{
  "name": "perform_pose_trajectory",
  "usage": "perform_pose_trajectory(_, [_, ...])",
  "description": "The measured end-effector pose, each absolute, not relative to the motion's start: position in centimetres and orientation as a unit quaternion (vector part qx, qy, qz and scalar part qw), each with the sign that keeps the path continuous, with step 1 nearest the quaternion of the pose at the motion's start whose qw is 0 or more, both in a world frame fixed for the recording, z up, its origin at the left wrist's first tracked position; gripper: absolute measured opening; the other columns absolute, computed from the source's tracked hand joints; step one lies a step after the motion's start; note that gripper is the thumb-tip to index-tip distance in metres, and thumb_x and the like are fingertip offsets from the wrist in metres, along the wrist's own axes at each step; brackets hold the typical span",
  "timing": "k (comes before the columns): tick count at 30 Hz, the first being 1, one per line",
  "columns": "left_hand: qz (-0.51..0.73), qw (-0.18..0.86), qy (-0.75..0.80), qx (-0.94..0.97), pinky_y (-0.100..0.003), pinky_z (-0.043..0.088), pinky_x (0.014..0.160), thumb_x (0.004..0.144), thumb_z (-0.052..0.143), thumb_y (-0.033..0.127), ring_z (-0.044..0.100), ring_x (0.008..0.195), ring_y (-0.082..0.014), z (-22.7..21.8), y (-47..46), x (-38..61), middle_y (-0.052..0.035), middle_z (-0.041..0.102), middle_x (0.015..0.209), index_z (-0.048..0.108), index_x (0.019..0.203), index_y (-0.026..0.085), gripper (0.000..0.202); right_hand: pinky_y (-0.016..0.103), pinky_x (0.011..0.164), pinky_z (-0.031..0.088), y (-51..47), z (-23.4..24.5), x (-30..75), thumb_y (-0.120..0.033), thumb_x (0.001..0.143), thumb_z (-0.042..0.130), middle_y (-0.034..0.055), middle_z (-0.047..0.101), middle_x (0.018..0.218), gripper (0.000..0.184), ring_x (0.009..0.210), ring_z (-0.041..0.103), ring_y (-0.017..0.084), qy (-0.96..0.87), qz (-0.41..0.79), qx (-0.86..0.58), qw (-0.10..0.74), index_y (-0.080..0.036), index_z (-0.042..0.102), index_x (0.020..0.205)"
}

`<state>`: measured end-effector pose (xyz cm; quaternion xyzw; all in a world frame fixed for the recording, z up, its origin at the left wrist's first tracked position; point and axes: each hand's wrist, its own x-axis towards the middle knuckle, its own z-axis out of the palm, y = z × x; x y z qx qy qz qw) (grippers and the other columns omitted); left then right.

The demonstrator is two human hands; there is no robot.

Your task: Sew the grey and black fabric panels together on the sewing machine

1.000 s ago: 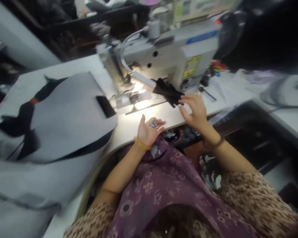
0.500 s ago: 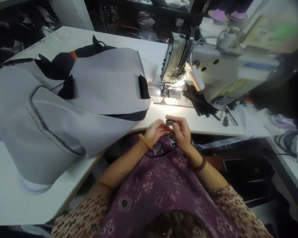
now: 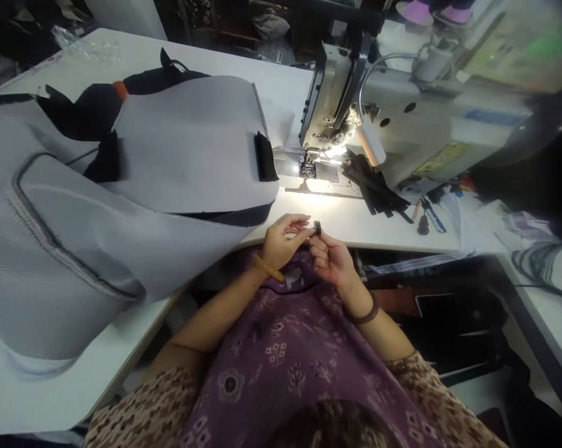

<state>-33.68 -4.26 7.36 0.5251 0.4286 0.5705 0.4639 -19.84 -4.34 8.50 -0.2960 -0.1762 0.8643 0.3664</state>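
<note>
From the small dark part (image 3: pixel 317 228) near the worktable's (image 3: pixel 243 78) front edge, a large folded fabric piece (image 3: pixel 182 149) lies on the table at ten o'clock, the sewing machine (image 3: pixel 439 118) stands at one o'clock, cut strips (image 3: pixel 376 190) lie at two, and small tools (image 3: pixel 432 214) lie at three.
</note>
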Motion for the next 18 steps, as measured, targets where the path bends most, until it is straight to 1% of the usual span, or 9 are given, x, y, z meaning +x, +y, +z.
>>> perform_pose_trajectory(3, [0.572,0.462,0.459,0.498,-0.018,0.045,0.064,0.076,0.059,0.021,0.057,0.072,-0.0101,6.9,-4.0,-33.8,-0.0027,0.061,0.080,0.064,0.091,0.015,0.016,0.018,0.030,0.005,-4.2,8.2,-19.5,-0.030,0.089,0.046,-0.0107,0.014,0.049,0.025,0.041,0.002,0.007,-0.193,0.850,-0.308,0.380,-0.020,0.037,0.068])
perform_pose_trajectory(5, [0.584,0.426,0.482,0.496,-0.018,0.045,0.069,0.074,0.056,0.013,0.057,0.080,-0.0112,6.7,-3.9,-33.9,-0.0033,0.061,0.088,0.065,0.092,0.016,0.020,0.018,0.031,0.006,-4.0,8.0,-19.1,-0.034,0.083,0.055,-0.0110,0.015,0.049,0.027,0.040,0.004,0.006,-0.236,0.802,-0.347,0.425,-0.021,0.037,0.068])
perform_pose_trajectory(7, [0.609,0.378,0.498,0.488,-0.019,0.045,0.073,0.070,0.056,0.008,0.056,0.087,-0.0121,6.7,-4.0,-33.8,-0.0036,0.059,0.097,0.065,0.094,0.018,0.027,0.018,0.033,0.010,-3.9,7.5,-18.9,-0.039,0.078,0.061,-0.0108,0.019,0.049,0.028,0.039,0.010,0.005,-0.310,0.681,-0.414,0.518,-0.022,0.040,0.070])
perform_pose_trajectory(8, [0.619,0.378,0.498,0.474,-0.019,0.046,0.073,0.070,0.057,0.009,0.056,0.086,-0.0119,6.8,-4.1,-33.6,-0.0036,0.059,0.097,0.064,0.095,0.018,0.027,0.018,0.035,0.013,-4.0,7.3,-18.8,-0.040,0.077,0.061,-0.0105,0.022,0.049,0.025,0.040,0.015,0.005,-0.359,0.593,-0.451,0.562,-0.022,0.044,0.073])
perform_pose_trajectory(9, [0.620,0.406,0.492,0.457,-0.020,0.047,0.072,0.072,0.059,0.013,0.057,0.081,-0.0115,6.9,-4.2,-33.3,-0.0035,0.060,0.093,0.063,0.094,0.017,0.024,0.019,0.037,0.017,-4.2,7.0,-18.8,-0.041,0.077,0.061,-0.0099,0.025,0.049,0.022,0.041,0.020,0.006,-0.412,0.497,-0.486,0.589,-0.023,0.048,0.076])
perform_pose_trajectory(11, [0.597,0.498,0.466,0.422,-0.022,0.049,0.070,0.074,0.062,0.024,0.059,0.075,-0.0109,7.1,-4.3,-32.4,-0.0038,0.062,0.087,0.062,0.091,0.015,0.019,0.021,0.043,0.026,-4.6,6.4,-18.8,-0.041,0.077,0.059,-0.0080,0.033,0.051,0.018,0.044,0.029,0.008,-0.515,0.332,-0.533,0.583,-0.025,0.054,0.083])
perform_pose_trajectory(13, [0.569,0.575,0.431,0.400,-0.023,0.050,0.074,0.073,0.065,0.032,0.061,0.080,-0.0121,7.2,-4.3,-31.5,-0.0050,0.064,0.090,0.062,0.090,0.014,0.025,0.025,0.048,0.032,-4.9,5.9,-18.7,-0.041,0.078,0.057,-0.0054,0.041,0.054,0.018,0.047,0.035,0.010,-0.585,0.242,-0.556,0.538,-0.025,0.057,0.086])
perform_pose_trajectory(15, [0.560,0.611,0.403,0.388,-0.023,0.050,0.075,0.069,0.069,0.034,0.061,0.083,-0.0124,7.2,-4.3,-30.9,-0.0048,0.064,0.092,0.061,0.094,0.014,0.033,0.026,0.051,0.035,-5.2,5.5,-18.7,-0.041,0.079,0.054,-0.0033,0.046,0.058,0.019,0.047,0.037,0.010,-0.618,0.207,-0.563,0.508,-0.025,0.059,0.088])
perform_pose_trajectory(18, [0.564,0.613,0.396,0.387,-0.020,0.050,0.069,0.064,0.074,0.031,0.060,0.074,-0.0097,7.0,-4.0,-30.6,-0.0014,0.064,0.080,0.061,0.095,0.014,0.038,0.026,0.051,0.034,-5.3,5.1,-18.5,-0.040,0.081,0.051,-0.0039,0.045,0.055,0.019,0.046,0.036,0.010,-0.637,0.213,-0.555,0.491,-0.025,0.059,0.091])
